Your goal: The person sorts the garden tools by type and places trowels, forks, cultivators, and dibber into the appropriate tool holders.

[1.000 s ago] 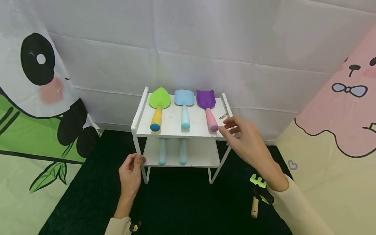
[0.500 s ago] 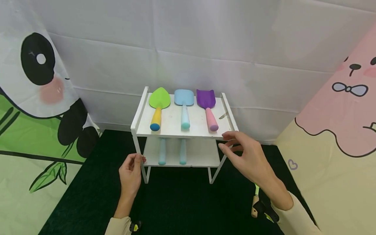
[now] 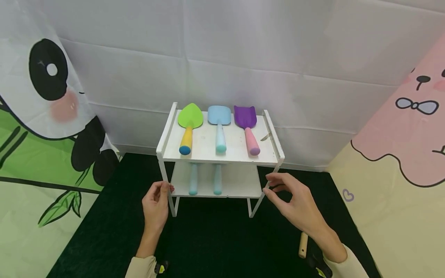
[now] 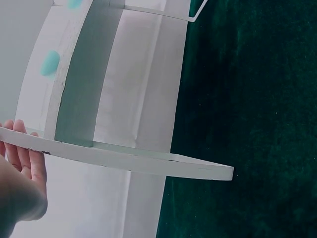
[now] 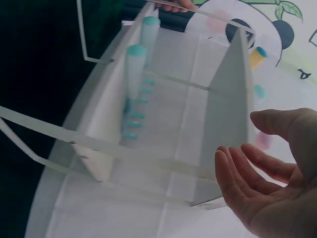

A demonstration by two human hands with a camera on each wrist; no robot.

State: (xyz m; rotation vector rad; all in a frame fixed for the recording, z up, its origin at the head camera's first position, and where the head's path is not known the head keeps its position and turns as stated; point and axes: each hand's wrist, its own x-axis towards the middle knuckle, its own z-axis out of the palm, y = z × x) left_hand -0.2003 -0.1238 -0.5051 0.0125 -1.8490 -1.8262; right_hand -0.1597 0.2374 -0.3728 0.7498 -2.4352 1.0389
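Observation:
A white two-tier rack (image 3: 238,157) stands against the wall. On its top shelf lie a green spade with a yellow handle (image 3: 190,116), a light blue spade (image 3: 219,115) and a purple spade with a pink handle (image 3: 245,117). Two tools show light blue handles (image 3: 193,181) on the lower shelf; in the right wrist view teal tines (image 5: 136,115) appear beyond them. My left hand (image 3: 155,202) holds the rack's left leg, fingers behind it (image 4: 24,157); its thumb is unclear. Beside the right leg, my right hand (image 3: 295,200) has loosely bent fingers and a gap to the thumb, holding nothing.
A wooden handle (image 3: 303,245) lies on the dark green floor covering (image 3: 212,239) by my right forearm, which partly hides the tool. White cloth (image 3: 222,61) hangs behind the rack, and cartoon-printed cloths stand at left (image 3: 41,154) and right (image 3: 379,181).
My right hand has come down from beside the pink handle, past the top shelf's corner, to the right leg. My left hand stays at the left leg. The spades have not moved.

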